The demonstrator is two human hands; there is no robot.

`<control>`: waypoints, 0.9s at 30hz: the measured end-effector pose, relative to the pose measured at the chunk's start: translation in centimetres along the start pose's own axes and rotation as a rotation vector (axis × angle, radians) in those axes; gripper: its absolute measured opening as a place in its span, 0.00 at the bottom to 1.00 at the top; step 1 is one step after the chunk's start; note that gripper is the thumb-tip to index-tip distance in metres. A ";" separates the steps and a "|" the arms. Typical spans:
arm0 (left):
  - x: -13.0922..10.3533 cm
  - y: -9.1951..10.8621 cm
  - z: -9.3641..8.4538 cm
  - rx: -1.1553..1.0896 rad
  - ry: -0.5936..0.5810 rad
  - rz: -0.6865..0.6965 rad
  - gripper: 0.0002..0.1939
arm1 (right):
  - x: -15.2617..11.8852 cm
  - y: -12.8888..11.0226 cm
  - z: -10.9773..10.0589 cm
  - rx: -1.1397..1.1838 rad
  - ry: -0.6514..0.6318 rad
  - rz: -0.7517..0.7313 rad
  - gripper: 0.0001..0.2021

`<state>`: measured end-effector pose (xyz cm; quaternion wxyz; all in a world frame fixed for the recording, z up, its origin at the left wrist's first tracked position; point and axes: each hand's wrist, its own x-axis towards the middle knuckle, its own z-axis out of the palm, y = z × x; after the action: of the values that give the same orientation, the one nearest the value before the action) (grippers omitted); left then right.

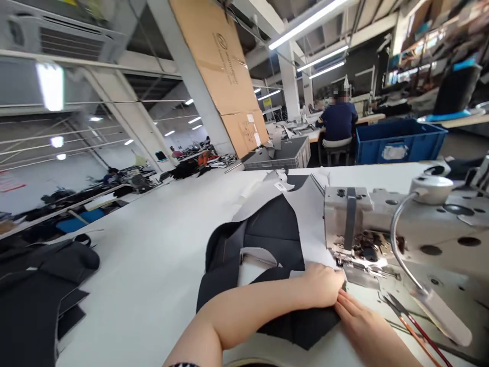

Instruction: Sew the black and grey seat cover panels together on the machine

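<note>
Dark fabric pieces with a light grey side (273, 229) lie on the white table, reaching up to the needle area of a sewing machine (367, 239). My left hand (324, 285) is closed on the fabric just in front of the machine's presser foot, its fingertips curled out of sight. Right beside it, my right hand (355, 318) presses the fabric's right edge, fingers together and pointing toward the left hand. Scissors with orange-red handles (412, 326) lie to the right of the right hand. A lamp on a bendable neck (439, 311) hangs over the machine bed.
A pile of dark fabric (34, 295) rests at the left of the white table (145, 229). Beyond the far edge are a grey crate (290, 153), a blue bin (399, 142) and a seated person (338, 120). A tall cardboard sheet (221, 71) stands behind.
</note>
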<state>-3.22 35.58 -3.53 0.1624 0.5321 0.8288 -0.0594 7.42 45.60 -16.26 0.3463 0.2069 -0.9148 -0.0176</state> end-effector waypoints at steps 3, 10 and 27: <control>-3.4 -3.2 -1.0 -0.193 0.187 0.022 0.16 | 0.2 0.2 -0.3 -0.010 0.020 0.003 0.23; -11.8 -6.1 0.9 -0.060 0.261 -0.287 0.26 | 0.7 0.9 -1.6 0.083 0.050 0.042 0.35; -18.1 -4.3 4.7 -0.122 0.302 -0.215 0.11 | 5.6 -5.7 -1.8 0.333 -0.263 -0.128 0.41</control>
<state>0.76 16.84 -2.30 0.0609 0.4323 0.8980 0.0544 6.92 38.44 -12.40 0.1835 0.3149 -0.9274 0.0848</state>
